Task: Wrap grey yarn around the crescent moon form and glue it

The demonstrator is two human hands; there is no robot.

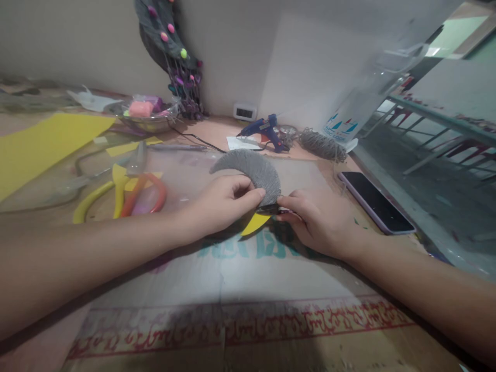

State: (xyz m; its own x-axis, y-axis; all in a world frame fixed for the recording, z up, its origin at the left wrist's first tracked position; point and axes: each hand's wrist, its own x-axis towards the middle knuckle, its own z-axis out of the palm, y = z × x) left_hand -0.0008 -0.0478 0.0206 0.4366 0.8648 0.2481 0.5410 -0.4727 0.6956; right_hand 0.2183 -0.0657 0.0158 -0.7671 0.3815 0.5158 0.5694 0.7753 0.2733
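Observation:
A crescent [256,168] wound in grey yarn is in the middle of the table, its lower tip [254,224] bare and yellow. My left hand [232,199] is closed on it, thumb pressed on the yarn-covered face and fingers behind. On the other side, my right hand [310,214] pinches at the edge where the winding stops. A dark strip crosses the crescent there. What lies between the right fingertips is too small and blurred to name.
Scissors [155,192] with red and yellow handles lie left. Behind are a blue glue gun [267,129], a grey yarn hank [322,144] and a bowl [145,123] of craft bits. A phone [375,201] lies right, near the table edge; yellow sheet [50,142] far left.

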